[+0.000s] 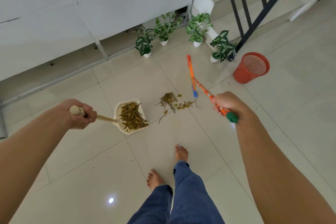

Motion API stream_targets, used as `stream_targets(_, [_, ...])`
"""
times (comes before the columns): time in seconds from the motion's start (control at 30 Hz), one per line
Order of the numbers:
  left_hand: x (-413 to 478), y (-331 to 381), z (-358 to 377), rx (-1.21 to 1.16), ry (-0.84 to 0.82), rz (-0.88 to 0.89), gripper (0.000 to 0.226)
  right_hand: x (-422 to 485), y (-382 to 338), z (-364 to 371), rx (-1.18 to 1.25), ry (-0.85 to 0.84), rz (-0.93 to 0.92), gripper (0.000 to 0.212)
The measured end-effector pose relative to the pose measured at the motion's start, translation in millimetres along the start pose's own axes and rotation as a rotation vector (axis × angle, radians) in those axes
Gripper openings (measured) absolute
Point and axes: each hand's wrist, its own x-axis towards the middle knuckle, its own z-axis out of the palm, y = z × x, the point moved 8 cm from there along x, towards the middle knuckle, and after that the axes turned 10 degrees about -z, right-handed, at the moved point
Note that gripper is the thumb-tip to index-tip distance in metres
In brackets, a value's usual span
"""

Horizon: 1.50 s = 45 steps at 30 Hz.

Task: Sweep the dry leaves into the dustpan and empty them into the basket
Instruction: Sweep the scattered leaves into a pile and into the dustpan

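The loose leaves (171, 102) lay strewn left to right on the floor, just right of the dustpan (119, 108) mouth and nearer the right hand (225, 104), which gripped the broom handle (203, 89). The left hand (81, 114) gripped the dustpan. The basket (241, 76) stood far right.

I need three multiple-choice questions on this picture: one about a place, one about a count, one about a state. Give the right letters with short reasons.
1. Where does the red basket stand?
A. to the right of the potted plants
B. between the feet
C. on a shelf

2. How many potted plants are there?
A. two
B. four
C. six

3. In what state is the dustpan?
A. empty
B. upside down
C. holding leaves

Answers:
1 A, it stands just beyond the rightmost plant.
2 B, four white pots show.
3 C, dry leaves fill it while the left hand grips its handle.
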Motion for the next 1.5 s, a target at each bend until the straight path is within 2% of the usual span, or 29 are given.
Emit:
stream_targets(0.07, [6.0, 3.9, 1.2, 0.071, 0.031, 0.078, 0.057, 4.4, 1.6, -2.2, -0.219, 0.070, -0.054, 0.012])
stream_targets(0.13, [10.2, 0.5, 9.4, 0.009, -0.048, 0.067, 0.056, 7.1, 6.4, 5.4, -0.327, 0.073, -0.049, 0.015])
stream_targets(0.17, [11.3, -0.5, 13.8, 0.012, -0.103, 0.064, 0.056, 8.8, 9.0, 10.8, -0.346, 0.051, -0.039, 0.016])
stream_targets(0.23, [7.3, 6.6, 10.1, 0.094, -0.072, 0.138, 0.057, 12.0, 15.7, 21.4, -0.333, -0.020, -0.006, 0.012])
stream_targets(0.33, [1.2, 18.5, 12.6, 0.285, -0.051, 0.286, 0.056, 11.2, 26.1, 36.7, -0.350, -0.160, 0.025, 0.025])
stream_targets(0.37, [0.4, 21.3, 14.3, 0.323, -0.043, 0.329, 0.056, 8.1, 27.3, 41.4, -0.391, -0.186, 0.026, 0.022])
stream_targets(0.47, [-4.1, 24.4, 26.2, 0.367, -0.088, 0.399, 0.057, -2.9, 23.4, 57.5, -0.491, -0.214, 0.011, 0.015])
stream_targets(0.6, [-1.3, 18.7, 26.8, 0.408, -0.147, 0.482, 0.057, -13.3, 15.3, 79.5, -0.639, -0.286, -0.038, 0.023])
stream_targets(0.7, [-6.8, 17.4, 26.9, 0.608, -0.122, 0.579, 0.058, -26.7, 14.3, 82.6, -0.716, -0.329, -0.058, 0.033])
stream_targets(0.8, [-4.1, 0.5, 23.5, 0.559, -0.193, 0.515, 0.060, -38.9, 15.9, 75.7, -0.669, -0.354, -0.042, 0.021])
stream_targets(0.87, [-4.2, -7.4, 22.3, 0.561, -0.180, 0.488, 0.058, -44.6, 18.8, 71.4, -0.652, -0.339, -0.032, 0.019])
stream_targets(1.0, [-3.5, -5.8, 18.7, 0.741, -0.116, 0.496, 0.056, -41.3, 18.2, 76.2, -0.703, -0.251, -0.011, 0.015])
stream_targets(1.07, [-2.4, -1.6, 17.3, 0.856, -0.069, 0.511, 0.055, -32.6, 11.8, 87.3, -0.705, -0.238, -0.014, 0.020])
stream_targets(1.13, [0.4, -2.1, 16.2, 0.889, -0.064, 0.512, 0.055, -23.2, 5.8, 105.7, -0.725, -0.257, -0.037, 0.025])
stream_targets(1.23, [5.7, -2.9, 17.0, 0.805, -0.087, 0.465, 0.057, -19.6, 3.1, 135.1, -0.846, -0.304, -0.093, 0.012])
stream_targets(1.3, [8.0, -2.1, 17.8, 0.839, -0.065, 0.452, 0.055, -26.6, 4.2, 149.3, -0.924, -0.352, -0.132, 0.005])
stream_targets(1.4, [9.7, -2.3, 16.8, 0.897, -0.059, 0.453, 0.054, -43.5, 6.1, 157.3, -0.985, -0.434, -0.152, 0.016])
stream_targets(1.5, [10.4, -0.6, 16.6, 0.891, -0.073, 0.462, 0.056, -60.3, 7.4, 147.9, -0.983, -0.459, -0.160, 0.019])
